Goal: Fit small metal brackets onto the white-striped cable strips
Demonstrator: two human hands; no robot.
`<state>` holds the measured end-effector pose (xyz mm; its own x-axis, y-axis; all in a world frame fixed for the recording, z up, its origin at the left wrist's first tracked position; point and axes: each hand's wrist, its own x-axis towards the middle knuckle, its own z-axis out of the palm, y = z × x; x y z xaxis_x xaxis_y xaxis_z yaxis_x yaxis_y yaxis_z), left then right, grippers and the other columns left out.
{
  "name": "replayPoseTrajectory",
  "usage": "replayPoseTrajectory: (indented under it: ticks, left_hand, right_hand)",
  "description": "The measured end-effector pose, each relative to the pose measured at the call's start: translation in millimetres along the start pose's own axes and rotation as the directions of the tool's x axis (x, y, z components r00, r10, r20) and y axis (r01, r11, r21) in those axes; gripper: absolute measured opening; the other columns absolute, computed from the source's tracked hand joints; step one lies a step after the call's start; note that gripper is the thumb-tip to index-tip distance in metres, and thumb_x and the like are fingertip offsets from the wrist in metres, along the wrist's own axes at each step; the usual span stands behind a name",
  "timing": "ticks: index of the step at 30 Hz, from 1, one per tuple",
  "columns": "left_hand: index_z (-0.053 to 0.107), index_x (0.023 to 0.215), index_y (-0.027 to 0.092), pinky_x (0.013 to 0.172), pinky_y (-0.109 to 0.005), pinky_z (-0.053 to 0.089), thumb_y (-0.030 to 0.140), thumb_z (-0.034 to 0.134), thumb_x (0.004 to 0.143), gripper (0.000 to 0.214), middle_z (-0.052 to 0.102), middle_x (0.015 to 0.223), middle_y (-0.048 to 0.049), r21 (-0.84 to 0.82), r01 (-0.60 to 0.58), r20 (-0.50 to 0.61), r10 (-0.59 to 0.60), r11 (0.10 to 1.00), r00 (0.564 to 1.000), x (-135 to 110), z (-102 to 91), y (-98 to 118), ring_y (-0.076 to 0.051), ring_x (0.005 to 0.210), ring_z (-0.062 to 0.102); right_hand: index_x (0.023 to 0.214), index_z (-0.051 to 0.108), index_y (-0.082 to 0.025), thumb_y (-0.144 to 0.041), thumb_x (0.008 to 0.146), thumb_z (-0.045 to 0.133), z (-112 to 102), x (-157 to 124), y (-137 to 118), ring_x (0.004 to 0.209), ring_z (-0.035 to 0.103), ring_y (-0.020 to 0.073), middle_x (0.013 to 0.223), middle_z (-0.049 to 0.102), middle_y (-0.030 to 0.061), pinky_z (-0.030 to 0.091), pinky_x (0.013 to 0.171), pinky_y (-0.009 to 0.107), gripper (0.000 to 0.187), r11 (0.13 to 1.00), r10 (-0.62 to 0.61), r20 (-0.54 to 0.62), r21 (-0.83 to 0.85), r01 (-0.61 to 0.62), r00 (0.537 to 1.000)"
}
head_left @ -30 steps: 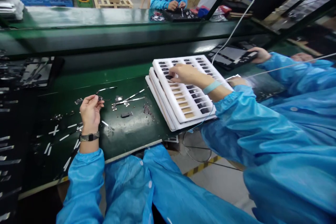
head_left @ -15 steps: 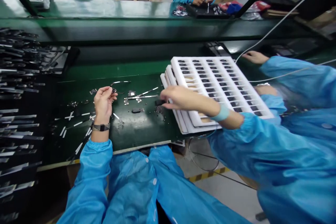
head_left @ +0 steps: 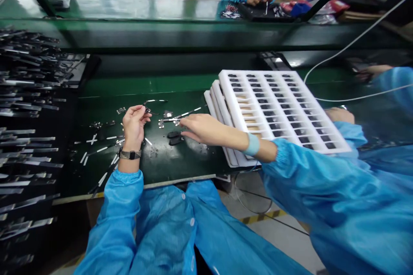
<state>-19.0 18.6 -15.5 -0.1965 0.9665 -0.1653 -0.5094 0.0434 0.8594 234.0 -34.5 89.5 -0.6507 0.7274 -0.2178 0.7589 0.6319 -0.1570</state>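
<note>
My left hand (head_left: 134, 120), with a watch on its wrist, pinches a small electronic part with a thin strip cable (head_left: 147, 110) above the green bench. My right hand (head_left: 201, 126), a pale teal band at its wrist, reaches in from the right. Its thumb and forefinger are apart, with nothing visible between them. Two small black modules (head_left: 174, 138) lie side by side just left of its fingertips. Beyond them lie little boards with silver strip cables (head_left: 171, 119), partly behind the right fingertips. More loose strip cables (head_left: 102, 149) are scattered left of my left wrist.
Stacked white foam trays (head_left: 237, 107) with black parts in slots stand right of my right hand. Many strip-cable parts (head_left: 29, 154) fill the left side. A co-worker's hand (head_left: 340, 114) is beyond the trays. A white cable (head_left: 348, 30) hangs across the right.
My right hand has moved left from the tray edge and let go of a black module, which now lies beside another. My left hand keeps its pinch. The view has shifted slightly.
</note>
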Motion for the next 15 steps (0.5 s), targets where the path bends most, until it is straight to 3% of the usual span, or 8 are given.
replayPoseTrajectory:
  ticks: [2, 4, 7, 10, 12, 15]
  left_hand:
    - [0.068, 0.091, 0.017, 0.055, -0.019, 0.054, 0.022, 0.092, 0.077, 0.028, 0.072, 0.076, 0.0005, -0.006, -0.002, 0.008, 0.002, 1.000, 1.000, -1, 0.3, 0, -0.012, 0.063, 0.073]
    - [0.069, 0.091, 0.017, 0.055, -0.020, 0.054, 0.023, 0.093, 0.076, 0.029, 0.072, 0.076, 0.0006, -0.022, -0.011, 0.017, 0.011, 1.000, 1.000, -2, 0.3, 0, -0.012, 0.063, 0.073]
    - [0.068, 0.092, 0.019, 0.055, -0.020, 0.054, 0.025, 0.093, 0.076, 0.030, 0.072, 0.077, 0.0008, -0.043, -0.029, 0.043, 0.031, 0.999, 0.999, -4, -0.1, 1, -0.013, 0.065, 0.073]
    - [0.068, 0.094, 0.019, 0.055, -0.021, 0.053, 0.026, 0.093, 0.078, 0.030, 0.072, 0.078, 0.0006, -0.039, -0.034, 0.070, 0.037, 0.999, 0.997, -5, -0.5, 1, -0.013, 0.066, 0.073]
    - [0.067, 0.094, 0.019, 0.056, -0.021, 0.052, 0.026, 0.092, 0.080, 0.030, 0.072, 0.078, 0.0004, -0.026, -0.024, 0.069, 0.025, 0.999, 0.997, -5, -0.6, 0, -0.013, 0.066, 0.073]
    - [0.066, 0.093, 0.019, 0.056, -0.022, 0.051, 0.025, 0.091, 0.082, 0.028, 0.071, 0.078, 0.0001, -0.009, 0.004, 0.049, -0.004, 1.000, 0.999, -3, -1.2, -3, -0.013, 0.065, 0.072]
  right_hand:
    - [0.114, 0.070, -0.014, -0.026, 0.107, 0.066, -15, -31, -9, 0.093, 0.074, 0.0293, 0.103, 0.078, 0.0154, 0.048, 0.079, 0.035, 0.014, 0.999, -0.001, -0.095, 0.049, 0.006, 0.996]
    - [0.115, 0.070, -0.017, -0.032, 0.109, 0.064, -15, -61, -27, 0.090, 0.073, 0.0277, 0.100, 0.077, 0.0123, 0.049, 0.078, 0.035, 0.018, 0.992, 0.010, -0.189, 0.124, 0.014, 0.982]
    - [0.116, 0.069, -0.019, -0.037, 0.111, 0.061, 19, -79, -58, 0.084, 0.073, 0.0233, 0.094, 0.077, 0.0077, 0.049, 0.074, 0.031, 0.020, 0.939, 0.178, -0.296, 0.338, -0.071, 0.939]
    - [0.122, 0.067, -0.019, -0.040, 0.110, 0.062, 75, -51, -77, 0.071, 0.072, 0.0222, 0.079, 0.074, 0.0028, 0.045, 0.066, 0.030, 0.025, 0.838, 0.425, -0.202, 0.456, -0.299, 0.882]
    - [0.132, 0.065, -0.018, -0.045, 0.109, 0.064, 104, -21, -81, 0.079, 0.075, 0.0266, 0.090, 0.079, 0.0079, 0.046, 0.068, 0.032, 0.036, 0.795, 0.516, -0.131, 0.442, -0.417, 0.846]
    - [0.136, 0.064, -0.020, -0.048, 0.109, 0.062, 125, 13, -76, 0.101, 0.075, 0.0318, 0.116, 0.080, 0.0150, 0.052, 0.078, 0.036, 0.040, 0.788, 0.553, -0.183, 0.430, -0.440, 0.813]
